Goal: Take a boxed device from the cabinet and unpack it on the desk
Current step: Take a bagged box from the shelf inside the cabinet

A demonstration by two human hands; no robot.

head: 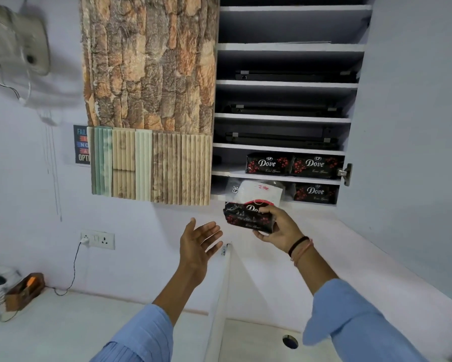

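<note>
The right hand (278, 226) pinches the black Dove box (248, 215) by one end just below the cabinet (285, 147), while the left hand (198, 241), spread empty beside it, may miss a slip.

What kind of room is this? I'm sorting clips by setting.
Probably a small office or storeroom: an open cabinet shelving flat black laptops and black Dove boxes, above a white desk with a wall socket.
</note>
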